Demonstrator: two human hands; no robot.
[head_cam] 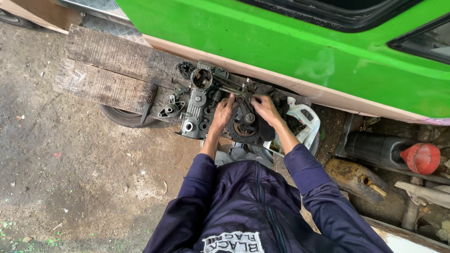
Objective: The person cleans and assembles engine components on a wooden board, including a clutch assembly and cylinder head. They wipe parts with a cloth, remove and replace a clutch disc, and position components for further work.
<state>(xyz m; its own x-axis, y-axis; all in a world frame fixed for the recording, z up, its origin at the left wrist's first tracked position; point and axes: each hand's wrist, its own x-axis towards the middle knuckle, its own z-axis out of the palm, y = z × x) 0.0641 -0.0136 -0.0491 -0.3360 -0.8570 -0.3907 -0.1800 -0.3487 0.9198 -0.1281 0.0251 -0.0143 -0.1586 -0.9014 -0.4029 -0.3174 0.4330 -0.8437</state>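
My left hand [223, 112] and my right hand [265, 107] both rest on a dark, greasy round engine part [243, 126] with a toothed rim. Fingers of both hands pinch a small piece at its top centre [240, 99]. To the left lies a grey metal engine cover [196, 115] with several round holes, and a cylinder-shaped opening [202, 78] sits above it. These parts lie on a worn wooden plank [112, 70]. Dark blue sleeves cover my arms.
A bright green vehicle body [300, 42] runs across the top. A white plastic jug [304, 122] stands right of my hands. Further right lie a black container with a red funnel [422, 158] and a rusty exhaust pipe [356, 178]. A tyre [124, 117] pokes out under the plank. Dirt ground on the left.
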